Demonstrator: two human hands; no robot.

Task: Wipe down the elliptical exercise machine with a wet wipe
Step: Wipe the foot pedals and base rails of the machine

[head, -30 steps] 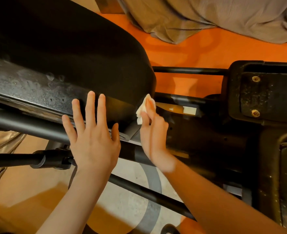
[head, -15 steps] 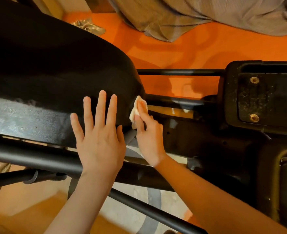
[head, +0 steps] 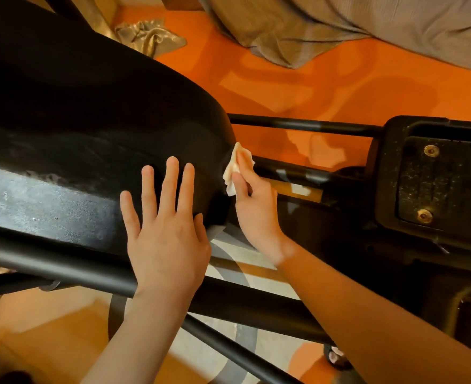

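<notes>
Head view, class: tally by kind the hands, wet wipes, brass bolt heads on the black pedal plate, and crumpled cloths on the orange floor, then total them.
Hands: 2, left hand, right hand
Wet wipe: 1
Brass bolt heads: 2
Crumpled cloths: 2
Total: 7

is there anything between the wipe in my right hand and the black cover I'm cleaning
Nothing visible. The right hand pinches the wet wipe and holds it right against the rounded end of the black cover. The left hand lies flat on the cover's side, beside the wipe and not in its way.
</notes>
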